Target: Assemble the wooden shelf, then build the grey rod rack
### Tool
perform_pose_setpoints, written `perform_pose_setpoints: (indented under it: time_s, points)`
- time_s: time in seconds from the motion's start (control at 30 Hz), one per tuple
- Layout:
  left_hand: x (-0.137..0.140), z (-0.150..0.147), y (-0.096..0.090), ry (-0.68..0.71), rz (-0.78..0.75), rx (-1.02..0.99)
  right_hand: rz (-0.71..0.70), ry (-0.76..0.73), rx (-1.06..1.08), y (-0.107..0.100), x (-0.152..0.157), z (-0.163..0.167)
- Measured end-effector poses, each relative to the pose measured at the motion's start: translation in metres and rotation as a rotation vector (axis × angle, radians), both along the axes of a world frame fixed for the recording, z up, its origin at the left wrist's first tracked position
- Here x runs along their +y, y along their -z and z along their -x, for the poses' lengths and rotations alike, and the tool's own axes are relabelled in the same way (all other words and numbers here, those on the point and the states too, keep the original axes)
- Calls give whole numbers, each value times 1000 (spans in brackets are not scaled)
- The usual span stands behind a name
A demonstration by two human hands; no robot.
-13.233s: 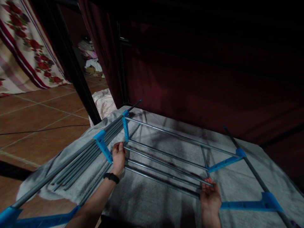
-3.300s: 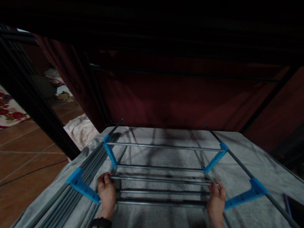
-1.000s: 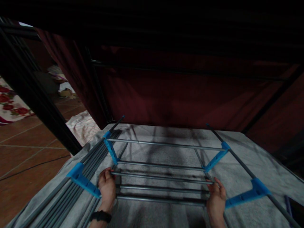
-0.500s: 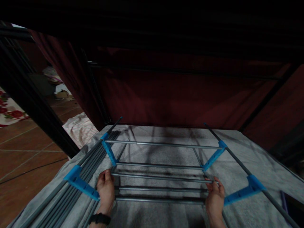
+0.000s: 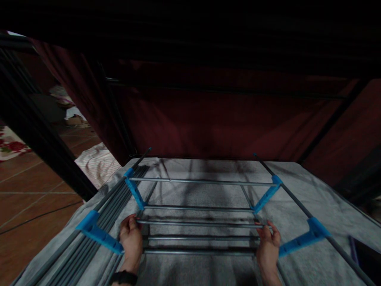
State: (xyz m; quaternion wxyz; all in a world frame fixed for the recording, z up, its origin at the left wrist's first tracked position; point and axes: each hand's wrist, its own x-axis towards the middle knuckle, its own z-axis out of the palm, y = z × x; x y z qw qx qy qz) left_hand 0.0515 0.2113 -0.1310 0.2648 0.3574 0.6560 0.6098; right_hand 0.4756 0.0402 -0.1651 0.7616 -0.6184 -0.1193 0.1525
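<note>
Between my two hands runs a loose-looking grey metal tube [image 5: 196,224], held level above the bed. My left hand [image 5: 131,238], with a dark band at the wrist, has its fingers closed around the tube's left end. At the other end, my right hand [image 5: 268,244] pinches the tube between thumb and fingers. Around them stands a partly built rack frame of grey tubes with blue plastic connectors. The near left connector [image 5: 99,234] is beside my left hand, the near right connector [image 5: 303,240] beside my right. A crossbar [image 5: 202,182] joins the far connectors.
A bundle of grey tubes [image 5: 104,222] lies along the left side. Grey fabric [image 5: 300,194] covers the surface. Behind it hangs a dark red curtain [image 5: 208,123]. A dark flat object [image 5: 364,256] rests at the right edge. Tiled floor [image 5: 38,174] shows at left.
Both hands still hold the tube, which sits slightly farther left in view and a little lower at its left end. The whole view has shifted slightly.
</note>
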Motion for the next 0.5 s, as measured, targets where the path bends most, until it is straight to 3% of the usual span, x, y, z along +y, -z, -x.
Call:
perform_pose_setpoints:
  time_s: [0.1,0.37,0.5]
  points:
    - [1,1,1,2,8,-16,20,64,29,-2,1,0]
    - [2,0,-2,9,62,3,20,58,41,1,4,-2]
    - [1,-1,-3,23,23,-116,2,59,40,-6,4,2]
